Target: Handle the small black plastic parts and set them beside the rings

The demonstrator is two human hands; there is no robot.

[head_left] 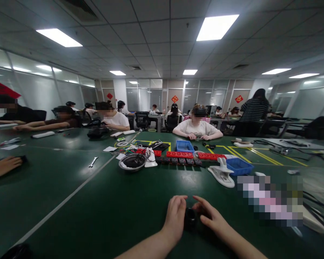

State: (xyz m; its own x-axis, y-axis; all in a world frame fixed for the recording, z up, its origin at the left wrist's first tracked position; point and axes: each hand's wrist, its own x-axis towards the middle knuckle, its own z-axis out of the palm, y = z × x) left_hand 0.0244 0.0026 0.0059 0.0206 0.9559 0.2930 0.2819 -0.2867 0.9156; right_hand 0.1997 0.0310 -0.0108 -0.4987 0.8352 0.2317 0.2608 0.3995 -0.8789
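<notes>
at the near edge of the green desk point(97, 212), my right hand point(211, 216) is loose, thumb and fingers parted, and my left hand point(174, 218) curves along the left of a small black object point(190, 220) between them; i can't tell whether the left touches it. for good control, i'd close in evenly from both sides, low and gently, lest it tip.
</notes>
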